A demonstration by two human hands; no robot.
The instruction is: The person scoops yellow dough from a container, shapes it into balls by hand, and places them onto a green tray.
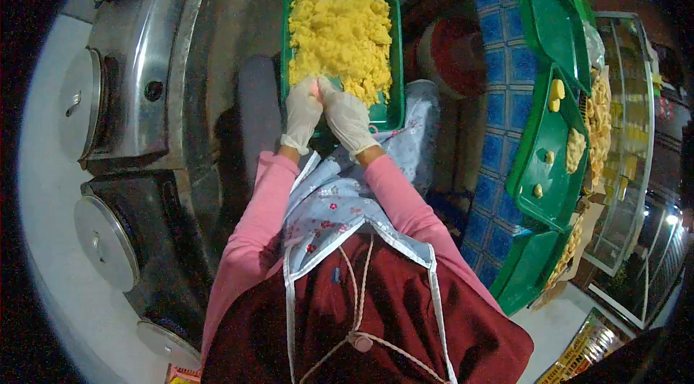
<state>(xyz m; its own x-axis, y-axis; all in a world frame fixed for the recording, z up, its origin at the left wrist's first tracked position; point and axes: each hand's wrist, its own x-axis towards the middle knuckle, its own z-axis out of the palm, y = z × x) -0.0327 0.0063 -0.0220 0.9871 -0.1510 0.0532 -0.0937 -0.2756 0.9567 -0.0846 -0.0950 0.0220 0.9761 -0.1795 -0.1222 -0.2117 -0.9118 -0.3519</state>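
A green tray (397,59) in front of me holds a heap of yellow crumbly mash (340,33). At its near left part, my left hand (303,111) and my right hand (348,117) meet, both in whitish gloves. Their fingers are closed and pressed together at the tips. Whatever sits between them is too small and hidden to make out. The tray's bare green bottom shows just right of my right hand.
On the right, a blue-tiled counter (494,124) carries several green trays, one (531,167) with a few yellow dough pieces (556,95). Steel equipment (137,117) with round lidded pots (105,243) lines the left. A glass cabinet (625,138) stands far right.
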